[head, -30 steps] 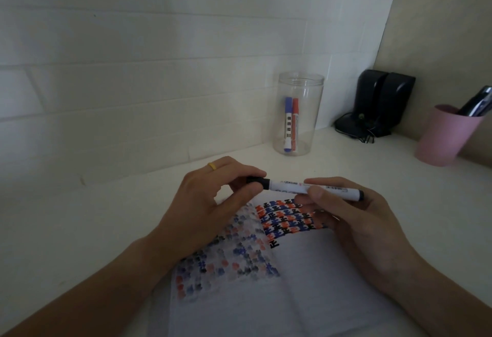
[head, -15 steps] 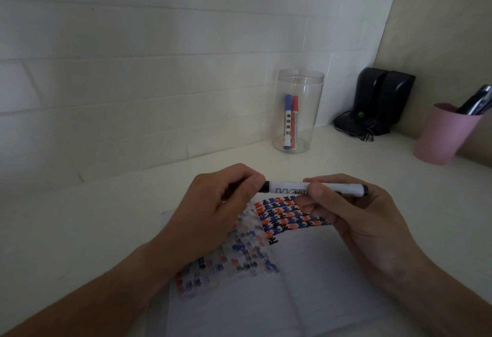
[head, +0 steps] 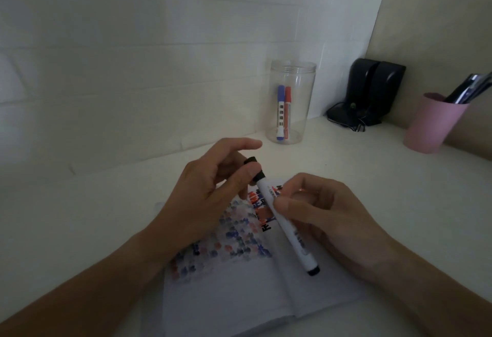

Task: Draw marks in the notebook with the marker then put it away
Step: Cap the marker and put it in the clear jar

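Observation:
An open notebook (head: 239, 296) lies on the white desk in front of me, its upper part covered with rows of red, blue and black marks. Above it I hold a white marker (head: 286, 226) with black ends, slanting from the upper left down to the lower right. My right hand (head: 327, 219) grips its barrel. My left hand (head: 202, 198) pinches the black cap (head: 251, 160) at the far end, with the index finger stretched out. The thumb hides whether the cap is off the marker.
A clear plastic jar (head: 292, 75) stands by the wall, with a blue marker (head: 280, 112) and a red marker (head: 287, 112) upright inside. Black speakers (head: 375, 88) sit in the corner. A pink cup (head: 434, 126) with pens stands at the right.
The marker has swung from lying level across the page to slanting, its tail now toward me. My left hand has lifted its index finger while still pinching the cap.

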